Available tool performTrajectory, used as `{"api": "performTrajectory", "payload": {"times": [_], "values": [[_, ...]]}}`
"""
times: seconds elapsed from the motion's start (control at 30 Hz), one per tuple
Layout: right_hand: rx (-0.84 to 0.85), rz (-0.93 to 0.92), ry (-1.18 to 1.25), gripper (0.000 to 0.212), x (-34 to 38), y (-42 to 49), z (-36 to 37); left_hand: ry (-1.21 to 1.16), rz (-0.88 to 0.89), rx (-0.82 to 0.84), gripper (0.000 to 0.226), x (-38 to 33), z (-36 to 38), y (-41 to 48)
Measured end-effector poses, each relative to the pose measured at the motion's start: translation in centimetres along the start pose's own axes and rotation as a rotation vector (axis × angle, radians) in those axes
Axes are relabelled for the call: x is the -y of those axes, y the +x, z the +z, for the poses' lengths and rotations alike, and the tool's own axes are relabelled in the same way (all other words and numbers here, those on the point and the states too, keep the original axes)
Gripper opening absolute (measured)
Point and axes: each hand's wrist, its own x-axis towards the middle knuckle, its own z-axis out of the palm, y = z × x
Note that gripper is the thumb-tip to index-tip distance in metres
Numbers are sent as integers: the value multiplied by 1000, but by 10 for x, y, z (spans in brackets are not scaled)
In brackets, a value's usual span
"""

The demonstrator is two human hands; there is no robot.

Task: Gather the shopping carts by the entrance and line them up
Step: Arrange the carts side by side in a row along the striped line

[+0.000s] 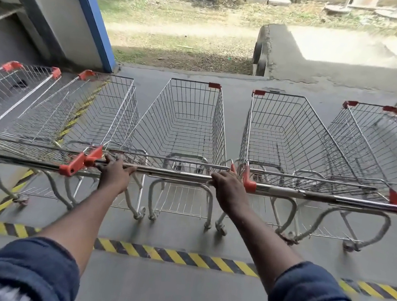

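Note:
Several wire shopping carts with red plastic corners stand side by side on the concrete floor, baskets pointing away from me. The middle cart (185,124) is straight ahead. My left hand (115,173) grips the left end of its chrome handle bar (172,173). My right hand (228,188) grips the right end of the same bar. A cart (92,113) stands close on its left and another cart (290,141) close on its right. Two more carts sit at the outer left (11,89) and outer right (378,146).
Yellow-black hazard tape (180,257) runs across the floor in front of me and up the left side. A blue-edged wall (93,19) stands at the back left. Beyond the carts the floor ends at grass, with a concrete ramp (327,56) at the back right.

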Motion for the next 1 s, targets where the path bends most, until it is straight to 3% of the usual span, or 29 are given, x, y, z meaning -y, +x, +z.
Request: {"api": "performTrajectory", "payload": {"times": [0.43,1.0], "values": [[41,106,-90,23,-8,-3,-6,213,102,40,43,4,1,1],[-23,152,-14,22,-3,-4,-4,209,154,14,52,14,3,2]]}}
